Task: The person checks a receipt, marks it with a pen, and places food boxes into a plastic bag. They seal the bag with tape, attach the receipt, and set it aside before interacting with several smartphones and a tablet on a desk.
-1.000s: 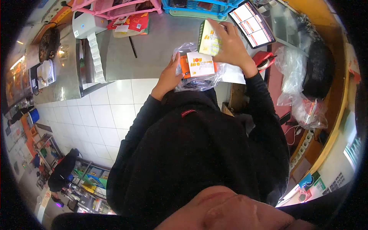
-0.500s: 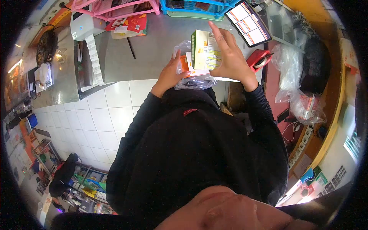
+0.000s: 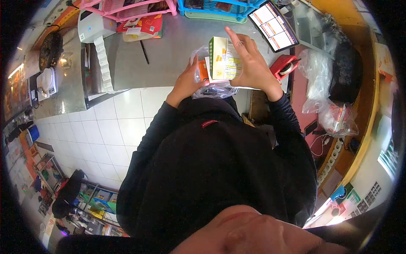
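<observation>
My right hand (image 3: 256,67) grips a small white carton (image 3: 219,63) with a green checked edge, orange marks and a printed label with yellow highlighting. Its index finger points upward past the carton's top. My left hand (image 3: 186,83) is closed on the side of a clear plastic bag (image 3: 211,92) at the counter's front edge. Inside the bag's mouth shows an orange and white box (image 3: 204,71), partly covered by the carton, which overlaps it in this view.
A label printer (image 3: 96,27) trails a strip of labels at left. A pen (image 3: 144,52) lies on the grey counter (image 3: 169,42). Pink baskets (image 3: 127,9) and blue baskets (image 3: 218,8) stand behind. To the right are a tablet (image 3: 274,26), a red tape dispenser (image 3: 284,67) and plastic bags (image 3: 317,78).
My right hand has shifted slightly left and lower with the carton, closer over the bag. My left hand keeps its hold in almost the same spot.
</observation>
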The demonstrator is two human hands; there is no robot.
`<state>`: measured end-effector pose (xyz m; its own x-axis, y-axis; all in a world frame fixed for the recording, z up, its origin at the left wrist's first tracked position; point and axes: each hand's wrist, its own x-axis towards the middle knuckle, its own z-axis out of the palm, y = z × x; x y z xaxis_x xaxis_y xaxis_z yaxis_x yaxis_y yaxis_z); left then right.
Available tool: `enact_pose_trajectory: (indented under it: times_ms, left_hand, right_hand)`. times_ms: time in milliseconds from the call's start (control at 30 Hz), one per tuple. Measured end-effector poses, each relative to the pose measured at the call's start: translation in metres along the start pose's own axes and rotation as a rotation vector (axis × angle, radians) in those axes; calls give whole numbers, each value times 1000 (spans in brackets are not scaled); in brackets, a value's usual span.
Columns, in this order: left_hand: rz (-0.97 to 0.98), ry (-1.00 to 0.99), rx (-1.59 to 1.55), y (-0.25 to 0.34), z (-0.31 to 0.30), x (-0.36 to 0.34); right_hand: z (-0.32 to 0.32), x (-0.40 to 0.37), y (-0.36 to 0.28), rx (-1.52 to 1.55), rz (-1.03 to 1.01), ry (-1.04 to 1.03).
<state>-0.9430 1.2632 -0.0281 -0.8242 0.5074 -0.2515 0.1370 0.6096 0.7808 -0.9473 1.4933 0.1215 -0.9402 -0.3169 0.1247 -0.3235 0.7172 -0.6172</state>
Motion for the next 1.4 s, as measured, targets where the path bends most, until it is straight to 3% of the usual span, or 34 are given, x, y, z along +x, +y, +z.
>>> enact_pose_trajectory:
  times_ms: [733, 800, 933, 1000, 1333, 1400]
  left_hand:
    - [-3, -36, 58, 1, -2, -5]
    - [6, -32, 59, -2, -1, -4]
    - [23, -29, 44, -2, -2, -5]
    - [14, -27, 51, -4, -1, -4]
    - [-61, -58, 10, -9, -2, -1]
    - [-41, -37, 27, -12, 1, -1]
  right_hand:
    - [3, -5, 10, 160, -3, -99]
    - [2, -3, 14, 335, 98, -234]
    - [10, -3, 29, 468, 118, -272]
    - [4, -2, 25, 691, 259, -388]
    - [9, 2, 27, 857, 268, -383]
    - [22, 2, 34, 936, 192, -324]
